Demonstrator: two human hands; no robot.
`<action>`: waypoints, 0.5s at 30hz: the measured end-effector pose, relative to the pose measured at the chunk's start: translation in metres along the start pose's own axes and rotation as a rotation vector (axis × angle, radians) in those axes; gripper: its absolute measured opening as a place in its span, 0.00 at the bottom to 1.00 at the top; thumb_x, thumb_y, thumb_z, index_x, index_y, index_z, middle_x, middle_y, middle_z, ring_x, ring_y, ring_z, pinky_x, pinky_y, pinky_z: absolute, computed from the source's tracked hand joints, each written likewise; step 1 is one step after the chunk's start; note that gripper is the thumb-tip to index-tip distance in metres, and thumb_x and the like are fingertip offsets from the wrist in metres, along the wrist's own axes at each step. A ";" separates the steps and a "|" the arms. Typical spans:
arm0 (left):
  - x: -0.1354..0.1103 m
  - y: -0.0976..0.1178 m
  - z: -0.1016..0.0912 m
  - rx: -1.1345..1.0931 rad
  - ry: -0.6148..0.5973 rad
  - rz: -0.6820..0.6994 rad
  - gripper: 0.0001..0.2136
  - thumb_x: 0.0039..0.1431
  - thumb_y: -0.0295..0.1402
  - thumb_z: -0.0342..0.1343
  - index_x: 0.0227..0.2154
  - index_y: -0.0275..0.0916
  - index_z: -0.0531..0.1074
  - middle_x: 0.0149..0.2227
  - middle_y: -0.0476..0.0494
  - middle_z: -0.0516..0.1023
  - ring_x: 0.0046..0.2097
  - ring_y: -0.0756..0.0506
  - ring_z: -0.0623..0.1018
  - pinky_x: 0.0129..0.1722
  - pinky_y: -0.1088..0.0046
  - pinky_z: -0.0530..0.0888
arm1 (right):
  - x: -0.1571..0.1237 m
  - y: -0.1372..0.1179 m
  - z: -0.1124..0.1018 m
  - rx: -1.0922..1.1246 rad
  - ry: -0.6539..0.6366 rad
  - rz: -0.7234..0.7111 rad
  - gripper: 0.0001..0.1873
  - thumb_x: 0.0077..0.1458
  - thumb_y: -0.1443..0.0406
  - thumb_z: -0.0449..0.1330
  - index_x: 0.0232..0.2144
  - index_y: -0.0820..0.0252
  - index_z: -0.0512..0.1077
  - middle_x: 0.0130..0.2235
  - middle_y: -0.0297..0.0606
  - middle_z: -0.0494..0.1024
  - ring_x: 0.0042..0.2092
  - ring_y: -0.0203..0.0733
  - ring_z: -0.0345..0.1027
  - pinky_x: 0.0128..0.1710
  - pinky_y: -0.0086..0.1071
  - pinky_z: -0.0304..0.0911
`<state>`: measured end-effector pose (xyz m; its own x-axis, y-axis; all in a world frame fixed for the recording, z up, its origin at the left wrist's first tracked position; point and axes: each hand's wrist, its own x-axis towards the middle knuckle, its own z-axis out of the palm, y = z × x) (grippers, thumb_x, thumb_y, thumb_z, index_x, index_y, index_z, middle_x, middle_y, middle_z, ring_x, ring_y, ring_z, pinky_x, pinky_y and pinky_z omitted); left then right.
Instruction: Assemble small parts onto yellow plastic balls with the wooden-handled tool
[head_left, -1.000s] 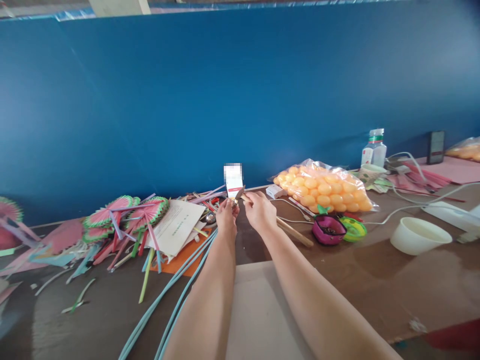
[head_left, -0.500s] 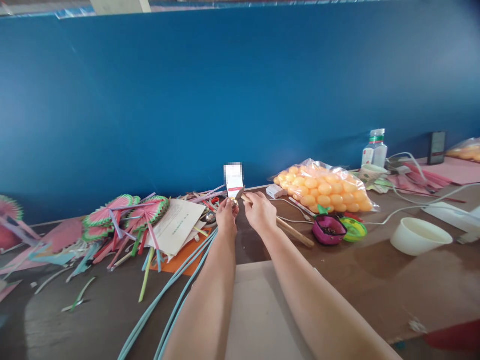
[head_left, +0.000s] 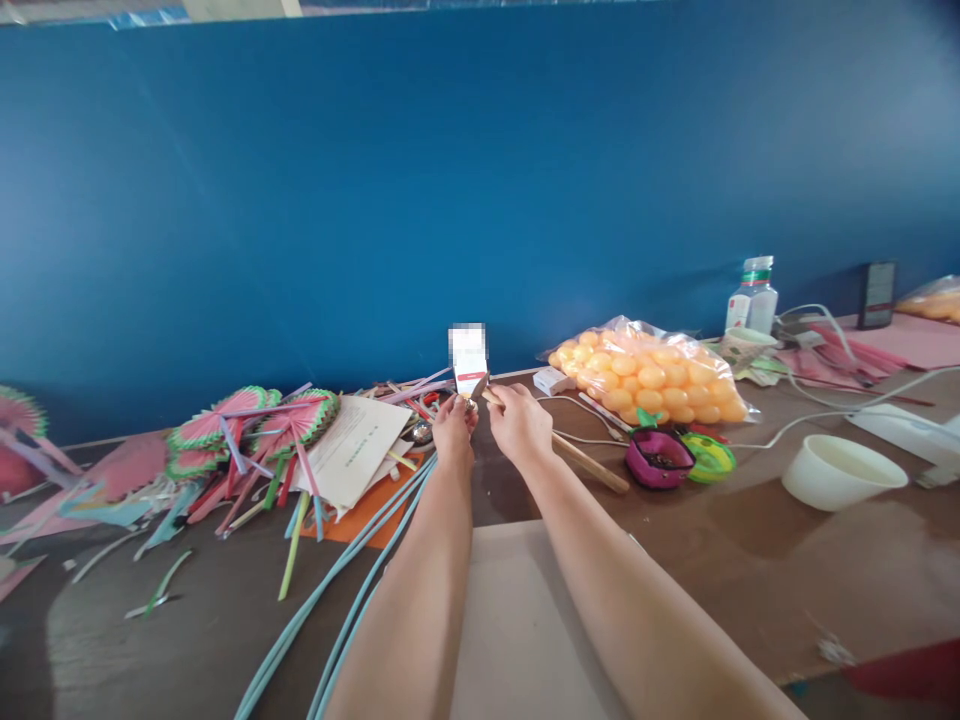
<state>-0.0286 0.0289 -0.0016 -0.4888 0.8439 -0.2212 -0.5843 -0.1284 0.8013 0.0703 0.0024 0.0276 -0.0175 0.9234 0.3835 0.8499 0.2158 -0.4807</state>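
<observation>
My left hand [head_left: 453, 432] is closed, its fingers pinching a small shiny metal piece [head_left: 470, 405] whose kind I cannot make out. Beside it, my right hand [head_left: 522, 424] is wrapped round the wooden handle of a hammer [head_left: 591, 466]. The narrow, dark hammer head [head_left: 480, 386] sits right by the left fingertips and the metal piece. Behind both hands a lit phone [head_left: 470, 362] leans against the blue panel, its upper part blurred out. A shiny silver ball [head_left: 421, 432] lies left of my left hand.
Pink-and-green paper fans [head_left: 296, 425], printed paper [head_left: 356, 450] and blue tubes [head_left: 337, 565] lie at left. At right are a bag of orange balls [head_left: 649, 375], a purple pouch [head_left: 660, 460], a white bowl [head_left: 844, 475] and bottles [head_left: 752, 300]. A blue panel [head_left: 480, 180] rises behind.
The view has shifted very slightly. Both hands keep nearly the same place and grip, with the hammer head still by the left fingertips.
</observation>
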 end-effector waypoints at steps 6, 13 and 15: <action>0.001 0.000 0.000 0.014 0.007 -0.017 0.04 0.56 0.27 0.56 0.35 0.36 0.73 0.28 0.48 0.73 0.25 0.54 0.73 0.33 0.76 0.73 | 0.000 0.001 0.001 0.007 0.001 0.002 0.16 0.59 0.63 0.52 0.47 0.46 0.72 0.47 0.35 0.74 0.43 0.41 0.70 0.39 0.31 0.63; 0.002 -0.002 0.000 0.026 -0.006 -0.008 0.04 0.56 0.27 0.57 0.35 0.36 0.73 0.27 0.48 0.73 0.25 0.55 0.72 0.32 0.77 0.72 | 0.000 0.001 0.001 -0.007 -0.034 0.007 0.17 0.59 0.63 0.52 0.49 0.46 0.71 0.49 0.36 0.73 0.44 0.41 0.70 0.40 0.31 0.63; 0.002 -0.002 -0.001 0.024 -0.002 -0.005 0.04 0.55 0.27 0.57 0.35 0.37 0.73 0.27 0.49 0.73 0.25 0.55 0.72 0.31 0.78 0.72 | 0.000 0.001 0.000 -0.004 -0.031 0.015 0.17 0.60 0.63 0.51 0.50 0.46 0.71 0.49 0.37 0.73 0.45 0.41 0.70 0.41 0.31 0.63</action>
<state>-0.0288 0.0306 -0.0045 -0.4849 0.8455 -0.2239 -0.5712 -0.1122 0.8131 0.0707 0.0024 0.0270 -0.0205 0.9359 0.3518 0.8525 0.2002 -0.4829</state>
